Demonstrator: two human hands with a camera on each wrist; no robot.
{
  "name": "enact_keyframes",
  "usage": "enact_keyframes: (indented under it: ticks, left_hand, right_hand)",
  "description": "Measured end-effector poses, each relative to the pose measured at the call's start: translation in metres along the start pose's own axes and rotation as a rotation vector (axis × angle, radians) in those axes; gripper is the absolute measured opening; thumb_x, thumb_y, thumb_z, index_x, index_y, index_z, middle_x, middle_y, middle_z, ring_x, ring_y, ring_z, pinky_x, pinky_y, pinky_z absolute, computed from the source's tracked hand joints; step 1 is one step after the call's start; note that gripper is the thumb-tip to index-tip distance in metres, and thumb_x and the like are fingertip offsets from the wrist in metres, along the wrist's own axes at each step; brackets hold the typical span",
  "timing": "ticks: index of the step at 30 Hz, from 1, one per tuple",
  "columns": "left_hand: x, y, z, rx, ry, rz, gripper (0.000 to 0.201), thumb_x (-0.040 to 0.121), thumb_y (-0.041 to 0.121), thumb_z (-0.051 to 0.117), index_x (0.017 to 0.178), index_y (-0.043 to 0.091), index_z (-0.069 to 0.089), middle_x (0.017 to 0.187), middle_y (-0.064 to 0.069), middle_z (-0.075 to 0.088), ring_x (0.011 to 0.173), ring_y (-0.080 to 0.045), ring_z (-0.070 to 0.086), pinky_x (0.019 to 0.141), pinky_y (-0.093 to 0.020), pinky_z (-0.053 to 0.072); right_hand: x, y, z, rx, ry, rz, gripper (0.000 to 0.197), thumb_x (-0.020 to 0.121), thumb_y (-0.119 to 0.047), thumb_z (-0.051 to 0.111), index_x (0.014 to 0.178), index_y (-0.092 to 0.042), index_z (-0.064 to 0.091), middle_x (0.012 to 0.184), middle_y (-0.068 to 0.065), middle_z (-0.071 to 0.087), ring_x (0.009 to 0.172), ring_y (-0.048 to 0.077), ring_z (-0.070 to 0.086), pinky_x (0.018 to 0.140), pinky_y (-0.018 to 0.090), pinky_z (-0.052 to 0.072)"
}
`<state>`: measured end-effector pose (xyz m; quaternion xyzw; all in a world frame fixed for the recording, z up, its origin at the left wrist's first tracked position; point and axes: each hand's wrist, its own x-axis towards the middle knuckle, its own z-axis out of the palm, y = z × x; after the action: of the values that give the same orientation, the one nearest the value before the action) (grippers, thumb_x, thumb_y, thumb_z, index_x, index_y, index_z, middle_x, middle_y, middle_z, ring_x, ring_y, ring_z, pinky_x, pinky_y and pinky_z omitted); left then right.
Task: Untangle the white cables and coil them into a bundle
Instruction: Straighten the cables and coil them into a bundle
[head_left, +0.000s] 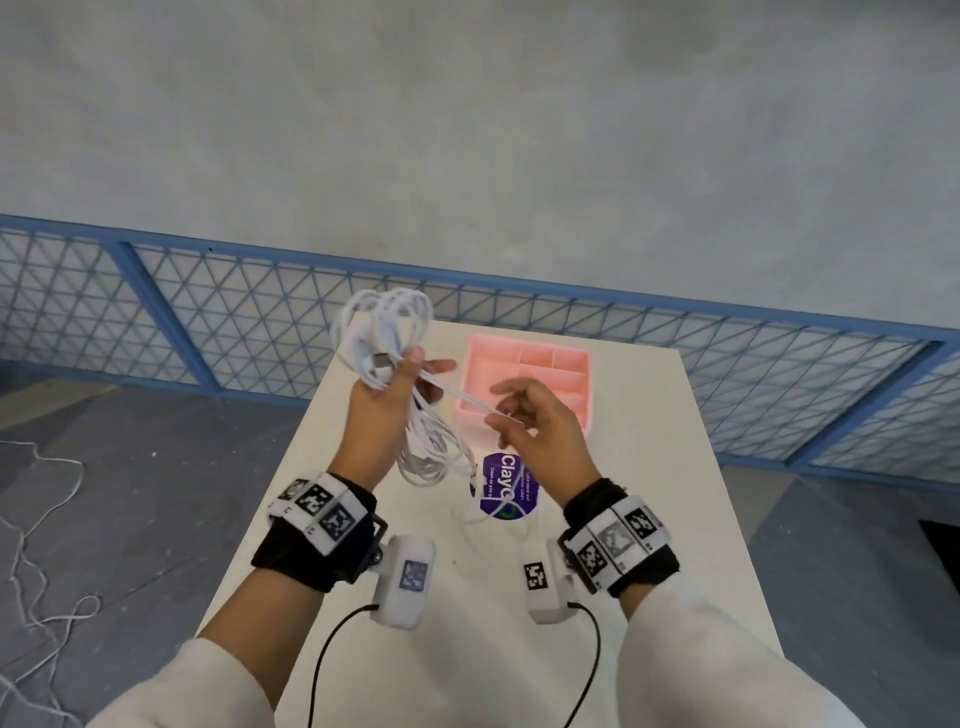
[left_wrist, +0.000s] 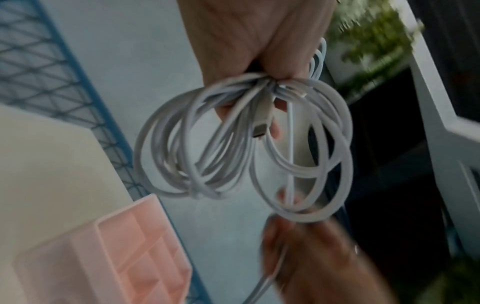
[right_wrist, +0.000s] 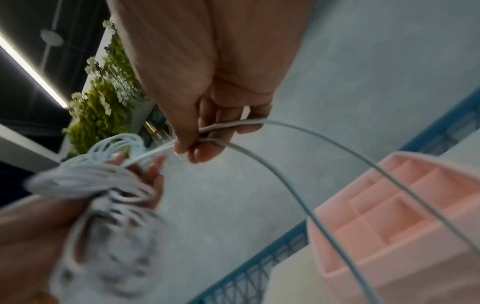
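left hand (head_left: 387, 395) clamps coiled cables (left_wrist: 233, 144) as anchor, right hand (head_left: 540, 426) pinches free strand (right_wrist: 298, 185) taut to feed next loop, prob w/o kinks

Head cam looks down from above at the white rectangular tabletop (head_left: 597, 649); wrist cams shoot close along the fingers. All share pink compartmented plastic organizer (head_left: 483, 374) at 12 o'clock.

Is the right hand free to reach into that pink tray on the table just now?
Probably not yet: the right hand hovers just beside the pink tray with nothing between, but it pinches a white cable strand.
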<state>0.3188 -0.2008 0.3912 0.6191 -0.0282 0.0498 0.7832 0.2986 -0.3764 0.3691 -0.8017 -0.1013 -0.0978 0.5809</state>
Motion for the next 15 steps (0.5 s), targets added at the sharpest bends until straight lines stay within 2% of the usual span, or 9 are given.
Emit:
enact_keyframes:
  ticks: [2, 3, 5, 7, 8, 9, 11, 13, 15]
  left_hand:
    - [0.008, 0.009, -0.013, -0.223, 0.031, -0.037, 0.022, 0.093, 0.03, 0.051, 0.077, 0.018, 0.06, 0.086, -0.012, 0.072, 0.095, -0.027, 0.068, 0.093, -0.043, 0.052]
    - [0.012, 0.012, -0.018, -0.326, 0.032, -0.055, 0.024, 0.094, 0.03, 0.05, 0.075, 0.016, 0.056, 0.08, -0.008, 0.069, 0.096, -0.025, 0.069, 0.095, -0.042, 0.052]
    - [0.017, 0.016, -0.021, -0.491, 0.035, -0.074, 0.027, 0.096, 0.031, 0.046, 0.074, 0.018, 0.05, 0.059, 0.003, 0.056, 0.072, -0.014, 0.068, 0.081, -0.032, 0.056]
    - [0.021, 0.018, -0.018, -0.546, 0.073, -0.084, 0.027, 0.097, 0.033, 0.045, 0.074, 0.019, 0.047, 0.046, 0.009, 0.04, 0.046, -0.004, 0.047, 0.057, -0.02, 0.049]
    - [0.022, 0.017, -0.017, -0.517, 0.089, -0.072, 0.026, 0.097, 0.033, 0.045, 0.074, 0.019, 0.046, 0.045, 0.01, 0.036, 0.042, -0.003, 0.04, 0.05, -0.018, 0.044]
    - [0.023, 0.017, -0.018, -0.446, 0.103, -0.042, 0.025, 0.097, 0.03, 0.047, 0.075, 0.018, 0.047, 0.046, 0.01, 0.035, 0.041, -0.004, 0.037, 0.047, -0.018, 0.04]
    - [0.025, 0.011, -0.024, -0.222, 0.101, 0.052, 0.021, 0.095, 0.022, 0.053, 0.074, 0.021, 0.056, 0.049, 0.01, 0.039, 0.044, -0.006, 0.036, 0.045, -0.02, 0.037]
    - [0.023, 0.003, -0.032, 0.019, 0.058, 0.106, 0.021, 0.089, 0.023, 0.061, 0.069, 0.028, 0.063, 0.052, 0.009, 0.045, 0.046, -0.01, 0.038, 0.047, -0.025, 0.035]
    - [0.016, -0.002, -0.031, 0.147, -0.005, 0.105, 0.021, 0.084, 0.027, 0.065, 0.064, 0.026, 0.058, 0.051, 0.005, 0.045, 0.048, -0.016, 0.039, 0.05, -0.03, 0.034]
  right_hand:
    - [-0.002, 0.021, -0.015, -0.147, -0.067, 0.003, 0.017, 0.087, -0.007, 0.06, 0.098, -0.016, 0.069, 0.066, -0.014, 0.06, 0.06, 0.002, 0.055, 0.067, 0.018, 0.048]
    - [-0.003, 0.032, -0.021, -0.19, -0.073, 0.037, 0.017, 0.089, -0.011, 0.059, 0.102, -0.012, 0.07, 0.061, -0.017, 0.06, 0.06, 0.001, 0.054, 0.068, 0.014, 0.046]
    - [-0.008, 0.043, -0.028, -0.187, -0.093, 0.169, 0.023, 0.091, -0.015, 0.057, 0.109, -0.011, 0.069, 0.06, -0.02, 0.064, 0.056, 0.0, 0.051, 0.065, 0.01, 0.043]
    - [-0.013, 0.045, -0.025, -0.232, -0.206, 0.229, 0.024, 0.093, -0.018, 0.054, 0.113, -0.014, 0.067, 0.089, -0.013, 0.073, 0.056, -0.003, 0.052, 0.063, 0.009, 0.043]
    - [-0.015, 0.042, -0.022, -0.334, -0.306, 0.217, 0.025, 0.094, -0.021, 0.051, 0.113, -0.017, 0.066, 0.103, -0.005, 0.072, 0.063, -0.004, 0.055, 0.064, 0.009, 0.042]
    - [-0.017, 0.037, -0.021, -0.48, -0.428, 0.167, 0.025, 0.095, -0.024, 0.05, 0.113, -0.019, 0.067, 0.108, -0.001, 0.071, 0.074, -0.001, 0.057, 0.066, 0.013, 0.04]
    - [-0.02, 0.015, -0.017, -0.78, -0.646, 0.037, 0.027, 0.095, -0.027, 0.048, 0.115, -0.021, 0.065, 0.103, 0.003, 0.068, 0.09, 0.017, 0.057, 0.069, 0.023, 0.034]
    - [-0.018, -0.01, -0.015, -0.824, -0.735, -0.1, 0.028, 0.093, -0.022, 0.049, 0.117, -0.021, 0.064, 0.1, 0.006, 0.064, 0.095, 0.024, 0.055, 0.072, 0.027, 0.035]
    - [-0.014, -0.038, -0.01, -0.717, -0.743, -0.318, 0.025, 0.09, -0.016, 0.052, 0.109, -0.014, 0.068, 0.089, 0.01, 0.063, 0.088, 0.027, 0.055, 0.073, 0.032, 0.04]
